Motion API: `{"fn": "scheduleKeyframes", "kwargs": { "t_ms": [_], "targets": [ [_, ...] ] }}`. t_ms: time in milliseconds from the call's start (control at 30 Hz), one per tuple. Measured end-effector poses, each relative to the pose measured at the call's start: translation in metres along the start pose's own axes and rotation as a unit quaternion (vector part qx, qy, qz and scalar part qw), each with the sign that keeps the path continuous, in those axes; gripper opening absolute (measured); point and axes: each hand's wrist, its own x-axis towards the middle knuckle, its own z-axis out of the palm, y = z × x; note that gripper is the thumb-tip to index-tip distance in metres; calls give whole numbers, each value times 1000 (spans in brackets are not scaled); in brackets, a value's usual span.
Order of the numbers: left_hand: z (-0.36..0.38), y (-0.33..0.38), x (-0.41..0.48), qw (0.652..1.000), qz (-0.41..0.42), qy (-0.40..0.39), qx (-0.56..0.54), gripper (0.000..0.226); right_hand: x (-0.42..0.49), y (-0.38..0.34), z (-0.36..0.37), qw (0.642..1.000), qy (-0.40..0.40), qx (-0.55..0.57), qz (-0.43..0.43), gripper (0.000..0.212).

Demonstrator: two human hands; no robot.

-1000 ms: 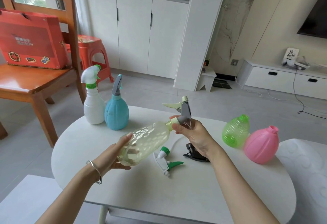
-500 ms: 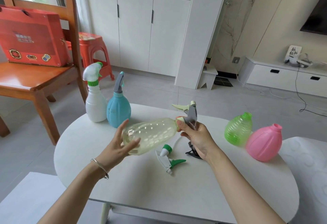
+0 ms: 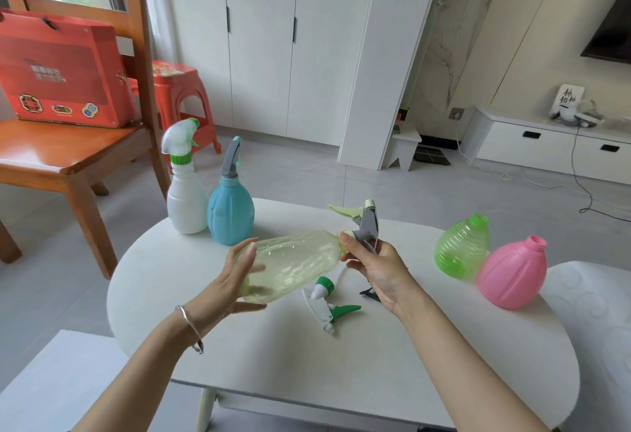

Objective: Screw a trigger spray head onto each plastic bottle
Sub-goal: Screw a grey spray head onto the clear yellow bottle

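A: Quick pass. What have you got in your hands?

B: Your left hand [image 3: 235, 274] is cupped round the base end of the pale yellow bottle [image 3: 293, 260], fingers spread and curled on its side, thumb underneath. The bottle lies nearly level, lifted above the white table [image 3: 341, 363], neck pointing to your right.

A: And the right?

B: Your right hand [image 3: 379, 267] is closed round the collar of the grey trigger head [image 3: 367, 223], right where it meets the bottle neck. Fingertips pinch at the joint; the pale green lever sticks out up and left. Can't tell how far it is threaded on.

A: Finished ones?

B: Two stand upright at the far left of the table, touching: the white bottle [image 3: 186, 202] with a white and green head, and the blue bottle [image 3: 230, 213] with a grey head.

A: Still bare?

B: The green bottle [image 3: 461, 247] and the pink bottle [image 3: 510, 274], far right, both with open necks, pressed side by side. The green one looks tilted, the pink one leans right.

A: Loose heads?

B: A white and green spray head [image 3: 324, 301] lies on the table just under the yellow bottle, tube trailing behind. A dark spray head [image 3: 370, 293] sits beneath your right wrist, mostly hidden.

A: Background?

B: Wooden chair [image 3: 68, 158] at left with a red box [image 3: 61, 69] on its seat.
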Motion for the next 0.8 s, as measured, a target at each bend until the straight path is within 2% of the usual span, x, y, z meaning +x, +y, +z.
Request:
{"fn": "scheduleKeyframes", "kwargs": {
  "t_ms": [67,100,200,267,333,400,433,467,567,600,667,700,733,800],
  "targets": [
    [1,4,-1,1000,-5,10,21,60,0,-1,-1,1000,-1,-2,-1,26],
    [0,4,-1,999,24,20,33,62,0,-2,-2,1000,1,4,-1,25],
    [-4,2,0,995,91,32,15,100,1,-5,-6,1000,6,22,-4,25],
    [-2,0,1,997,66,19,-34,104,0,-3,-3,1000,-1,17,-11,30],
    [4,3,0,999,7,5,-49,86,0,0,0,1000,5,10,-16,26],
    [6,1,1,999,25,21,13,66,0,0,-2,1000,19,6,-15,16],
    [4,1,2,997,58,36,26,69,1,0,-4,999,29,11,-13,14],
    [1,0,2,995,84,44,28,82,2,-1,-5,999,36,20,-10,15],
    [-5,-4,4,996,82,31,-3,110,1,1,-2,999,32,24,-4,23],
    [-4,-4,3,998,58,17,-17,107,0,4,1,999,29,19,-5,21],
    [2,-2,0,1000,10,0,-9,75,-1,6,4,999,37,10,-3,14],
    [3,-2,0,1000,12,9,16,62,-1,5,3,999,43,10,-2,12],
    [3,-2,1,998,35,26,35,61,-1,3,2,999,46,16,-3,12],
    [-1,-3,3,996,74,52,16,78,-1,0,0,998,40,39,-11,13]
  ]
}}
